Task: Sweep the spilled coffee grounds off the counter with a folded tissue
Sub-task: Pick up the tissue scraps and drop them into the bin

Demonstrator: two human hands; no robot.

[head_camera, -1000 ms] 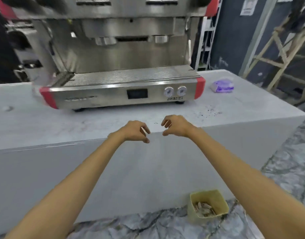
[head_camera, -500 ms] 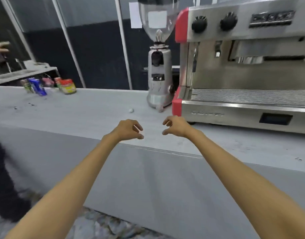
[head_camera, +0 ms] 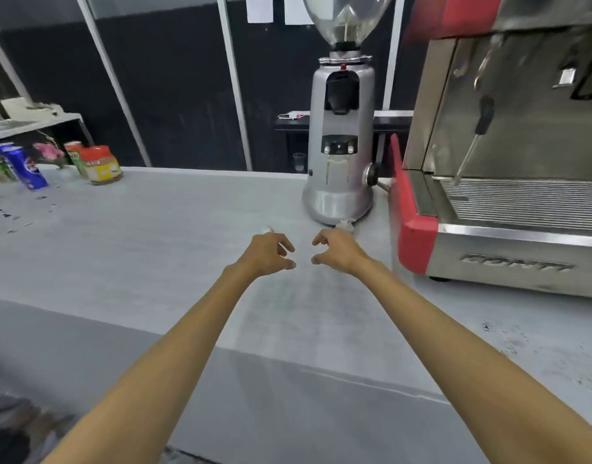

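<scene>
Since half a second ago the left hand (head_camera: 271, 253) and the right hand (head_camera: 338, 252) have gone from over the near edge of the tabletop (head_camera: 160, 249) to farther in, just short of the grinder (head_camera: 338, 152). Both hands hover side by side with a narrow gap between them, fingers loosely curled, thumbs apart from the forefingers, holding nothing.

Coffee grounds (head_camera: 508, 341) lie as dark specks on the right, near the tabletop's near edge and in front of the espresso machine (head_camera: 508, 236), well apart from the hands. More dark specks (head_camera: 5, 214) are scattered at the far left, near the left border of the view.

One small white scrap (head_camera: 267, 228) sits just beyond the left hand's knuckles, and a second scrap (head_camera: 345, 225) lies against the foot of the grinder, just beyond the right hand. Whether either is tissue cannot be told.

To the left of the hands the tabletop runs bare and wide as far as a cluster of cans (head_camera: 23, 167) and a red-lidded jar (head_camera: 102, 165) at the far left. To the right, the machine's red corner stands close beside the right forearm, and only a strip of tabletop lies open between the machine's front and the near edge. That edge crosses under both forearms, slanting down to the right.
</scene>
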